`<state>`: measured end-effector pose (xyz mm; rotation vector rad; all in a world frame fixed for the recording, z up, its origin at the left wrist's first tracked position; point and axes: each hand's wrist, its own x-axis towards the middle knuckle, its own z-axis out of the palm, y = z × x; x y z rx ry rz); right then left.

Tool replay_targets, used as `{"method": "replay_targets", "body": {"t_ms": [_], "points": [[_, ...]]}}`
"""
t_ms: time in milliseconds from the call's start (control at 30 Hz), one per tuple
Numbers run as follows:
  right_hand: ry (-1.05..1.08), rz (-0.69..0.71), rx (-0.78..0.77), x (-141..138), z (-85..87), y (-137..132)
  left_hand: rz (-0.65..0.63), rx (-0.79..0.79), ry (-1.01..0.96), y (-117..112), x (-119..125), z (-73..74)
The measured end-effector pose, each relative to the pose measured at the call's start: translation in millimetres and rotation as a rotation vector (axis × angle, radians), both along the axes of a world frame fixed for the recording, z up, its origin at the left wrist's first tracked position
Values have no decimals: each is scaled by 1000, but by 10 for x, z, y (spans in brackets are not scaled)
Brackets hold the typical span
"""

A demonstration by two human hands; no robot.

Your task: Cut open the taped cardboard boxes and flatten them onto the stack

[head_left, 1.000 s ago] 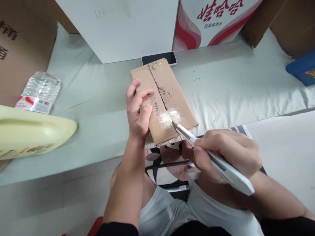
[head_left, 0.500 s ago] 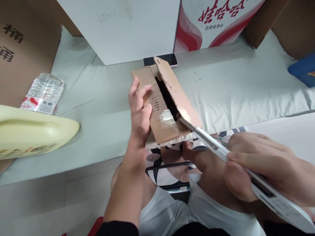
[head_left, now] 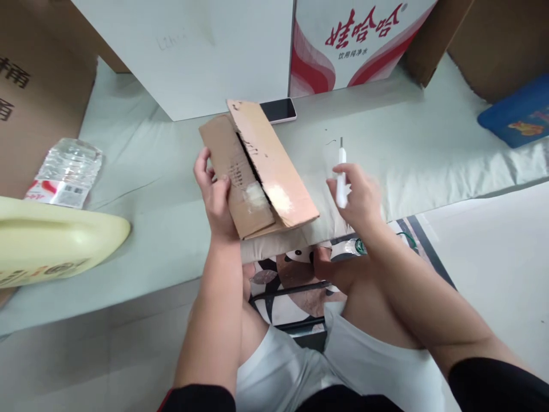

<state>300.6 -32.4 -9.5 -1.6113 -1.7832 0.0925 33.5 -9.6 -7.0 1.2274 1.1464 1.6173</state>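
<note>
A small brown cardboard box (head_left: 274,174) lies on the pale cloth-covered surface (head_left: 407,154), its top seam split and the right flap raised, with bits of clear tape on both flaps. My left hand (head_left: 214,191) grips the box's left side, thumb on top. My right hand (head_left: 358,194) hovers to the right of the box, closed on a white utility knife (head_left: 341,177) whose blade points up and away.
A phone (head_left: 278,110) lies behind the box. A white box (head_left: 189,51) and a red-and-white carton (head_left: 347,40) stand at the back. A water bottle (head_left: 64,171) and a cream plastic jug (head_left: 55,240) lie left. A blue item (head_left: 514,114) sits far right.
The knife cut through the tape and the right flap lifted. My right hand then swung the knife away to the right and turned it upright. The box shifted slightly left.
</note>
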Motion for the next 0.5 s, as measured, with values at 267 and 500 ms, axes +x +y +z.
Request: {"method": "replay_targets", "body": {"t_ms": [267, 500], "points": [[-216, -40, -261, -21, -174, 196, 141, -310, -381, 18, -60, 149], [19, 372, -182, -164, -130, 121, 147, -408, -370, -16, -146, 172]]}}
